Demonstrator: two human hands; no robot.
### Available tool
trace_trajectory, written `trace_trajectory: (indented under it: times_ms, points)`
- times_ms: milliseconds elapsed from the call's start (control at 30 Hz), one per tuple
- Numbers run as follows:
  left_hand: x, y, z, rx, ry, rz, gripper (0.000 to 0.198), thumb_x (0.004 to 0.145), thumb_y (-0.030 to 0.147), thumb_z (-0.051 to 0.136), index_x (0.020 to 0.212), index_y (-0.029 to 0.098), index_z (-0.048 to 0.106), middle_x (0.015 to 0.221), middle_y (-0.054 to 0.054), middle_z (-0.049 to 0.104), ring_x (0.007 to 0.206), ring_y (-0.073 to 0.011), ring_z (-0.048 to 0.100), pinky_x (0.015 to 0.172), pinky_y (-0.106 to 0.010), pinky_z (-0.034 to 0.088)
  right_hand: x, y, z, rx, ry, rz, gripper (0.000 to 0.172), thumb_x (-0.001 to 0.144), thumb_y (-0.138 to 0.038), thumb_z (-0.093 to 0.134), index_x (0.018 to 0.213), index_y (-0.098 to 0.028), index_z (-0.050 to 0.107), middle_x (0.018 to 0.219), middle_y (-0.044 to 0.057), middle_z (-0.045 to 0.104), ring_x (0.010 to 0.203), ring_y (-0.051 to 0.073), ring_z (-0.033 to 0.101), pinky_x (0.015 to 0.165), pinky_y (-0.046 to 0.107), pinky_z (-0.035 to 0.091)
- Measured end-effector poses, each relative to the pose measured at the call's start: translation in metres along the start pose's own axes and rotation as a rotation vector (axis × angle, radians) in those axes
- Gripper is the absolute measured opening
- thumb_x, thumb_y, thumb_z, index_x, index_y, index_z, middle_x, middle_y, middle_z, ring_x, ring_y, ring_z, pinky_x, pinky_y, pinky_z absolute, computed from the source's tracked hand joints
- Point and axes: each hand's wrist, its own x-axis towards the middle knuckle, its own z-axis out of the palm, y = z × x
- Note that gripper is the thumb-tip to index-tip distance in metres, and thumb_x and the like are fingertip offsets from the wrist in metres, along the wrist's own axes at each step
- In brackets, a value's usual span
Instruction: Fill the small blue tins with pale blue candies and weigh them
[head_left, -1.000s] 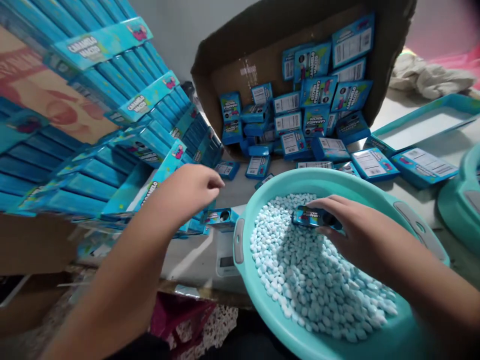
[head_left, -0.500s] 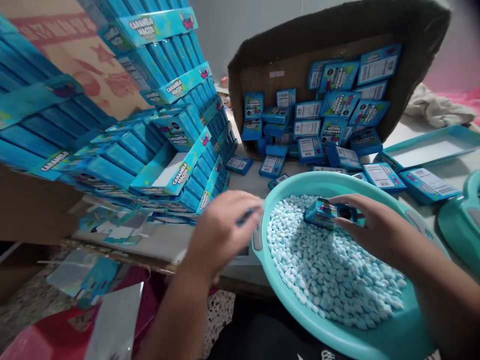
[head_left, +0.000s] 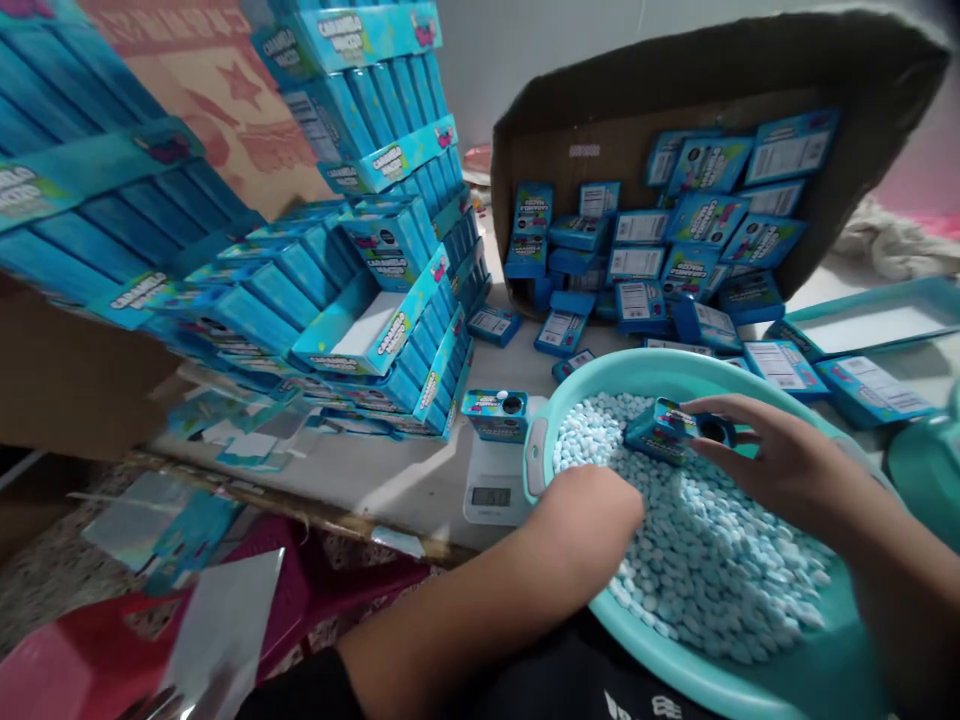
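Observation:
My right hand [head_left: 750, 435] is closed on the end of a small blue candy box [head_left: 660, 430], which lies tilted over the candies with a dark round hole towards my fingers. Pale blue candies [head_left: 705, 560] fill much of the turquoise tub [head_left: 577, 375]. Over the tub's left side, my left hand [head_left: 592, 515] reaches down into the candies, its fingers hidden from view. Just left of the tub, another candy box [head_left: 495, 415] stands on a white digital scale [head_left: 491, 500]. That box has a round hole in its top and a pale candy beside the hole.
At left rise stacks of blue display trays [head_left: 397, 160] packed with boxes; one tray [head_left: 367, 335] is partly filled. Behind the tub, a cardboard carton [head_left: 577, 150] lies on its side with many candy boxes spilling out. An open blue tray [head_left: 885, 315] lies at right.
My left hand has moved right and down, from beside the tub's rim into the candies. The scale and the box on it now show. My right hand keeps its box.

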Motion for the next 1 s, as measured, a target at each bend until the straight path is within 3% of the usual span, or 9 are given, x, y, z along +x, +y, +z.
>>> trace_trajectory:
  times_ms: [133,267,333,400,500,633,733,867,1000]
  points:
    - [-0.006,-0.011,-0.021,0.161,-0.076,0.059,0.020,0.079,0.005,0.057,0.070,0.018,0.070,0.078,-0.014,0.071,0.074,-0.0278,0.070,0.062,-0.038,0.054,0.000,-0.002,-0.001,-0.006,0.005,-0.019,0.027,0.089,-0.035,0.058,0.114,-0.026,0.065,0.115,0.010,0.071,0.107,0.031,0.067,0.090,0.046,0.056]
    - [-0.028,-0.029,-0.053,0.045,0.171,0.139,0.023,0.091,0.012,0.053,0.090,0.020,0.074,0.091,-0.008,0.075,0.090,-0.0238,0.070,0.077,-0.037,0.056,-0.001,-0.005,-0.004,-0.030,0.014,-0.031,0.027,0.090,-0.032,0.058,0.115,-0.025,0.064,0.114,0.009,0.071,0.107,0.030,0.067,0.094,0.045,0.054]
    - [-0.043,-0.045,-0.073,0.000,0.398,0.067,0.023,0.095,0.019,0.052,0.101,0.022,0.075,0.101,-0.007,0.076,0.096,-0.0227,0.070,0.087,-0.037,0.056,-0.001,-0.006,-0.005,-0.033,-0.011,-0.041,0.026,0.090,-0.030,0.057,0.115,-0.024,0.064,0.115,0.009,0.071,0.108,0.029,0.067,0.094,0.044,0.054]
    - [-0.056,-0.062,-0.090,0.016,0.568,-0.099,0.020,0.093,0.026,0.058,0.101,0.023,0.076,0.102,-0.006,0.077,0.094,-0.0231,0.071,0.089,-0.039,0.057,-0.002,-0.005,-0.006,-0.030,-0.033,-0.051,0.026,0.091,-0.028,0.057,0.115,-0.024,0.064,0.116,0.010,0.070,0.109,0.029,0.067,0.093,0.044,0.054]
    - [-0.066,-0.083,-0.105,0.038,0.574,-0.281,0.016,0.089,0.032,0.064,0.093,0.025,0.077,0.098,-0.004,0.078,0.092,-0.0253,0.072,0.089,-0.041,0.057,-0.002,-0.003,-0.006,-0.030,-0.032,-0.060,0.027,0.091,-0.030,0.058,0.116,-0.024,0.064,0.116,0.009,0.070,0.108,0.029,0.066,0.092,0.045,0.054]
    - [-0.063,-0.092,-0.105,-0.008,0.461,-0.309,0.018,0.090,0.035,0.062,0.092,0.026,0.078,0.099,-0.004,0.079,0.094,-0.0258,0.072,0.088,-0.042,0.058,-0.001,-0.003,-0.006,-0.039,-0.048,-0.035,0.029,0.091,-0.032,0.058,0.118,-0.023,0.064,0.117,0.011,0.069,0.109,0.030,0.066,0.093,0.047,0.053]
    - [-0.062,-0.093,-0.102,-0.042,0.450,-0.323,0.021,0.089,0.036,0.065,0.103,0.026,0.077,0.105,-0.004,0.078,0.098,-0.0257,0.072,0.090,-0.041,0.058,-0.001,-0.004,-0.006,-0.020,-0.056,-0.014,0.030,0.091,-0.033,0.059,0.118,-0.022,0.065,0.118,0.012,0.069,0.109,0.031,0.065,0.092,0.047,0.053]
    - [-0.066,-0.093,-0.099,-0.016,0.509,-0.322,0.024,0.087,0.034,0.070,0.110,0.028,0.076,0.106,-0.003,0.078,0.097,-0.0237,0.072,0.088,-0.038,0.058,-0.002,-0.002,-0.004,-0.010,-0.040,-0.020,0.032,0.090,-0.036,0.059,0.118,-0.022,0.066,0.119,0.012,0.070,0.109,0.031,0.066,0.093,0.049,0.053]
    - [-0.061,-0.090,-0.093,0.010,0.636,-0.141,0.024,0.086,0.029,0.073,0.109,0.025,0.074,0.099,-0.002,0.075,0.086,-0.0185,0.070,0.078,-0.031,0.058,-0.002,0.002,-0.001,-0.019,0.010,-0.055,0.030,0.089,-0.039,0.061,0.115,-0.025,0.067,0.115,0.008,0.071,0.106,0.029,0.067,0.090,0.046,0.055]
